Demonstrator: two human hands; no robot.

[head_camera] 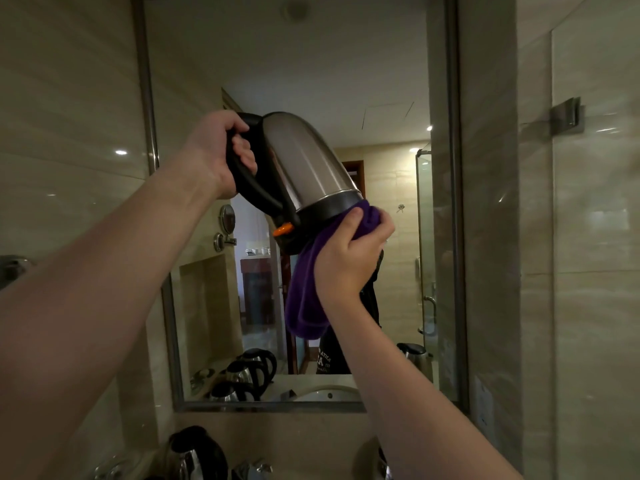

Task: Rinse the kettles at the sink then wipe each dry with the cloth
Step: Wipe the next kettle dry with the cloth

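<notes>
Left hand point(216, 150) has the steel kettle point(304, 164) by its black handle, tipped upside down in front of the mirror point(311, 64). Right hand point(349, 258) is bunching a purple cloth point(304, 306) against the kettle's base. Another kettle point(194, 455) sits down by the bottom edge.

kettle point(304, 164): brushed steel body, satin sheen; glossy black plastic handle and base, orange plastic switch
cloth point(306, 292): purple, soft matt nap
mirror point(381, 81): glossy glass, brushed metal frame
wall point(69, 98): polished, veined beige stone tile
second kettle point(194, 455): shiny steel, black plastic
</notes>
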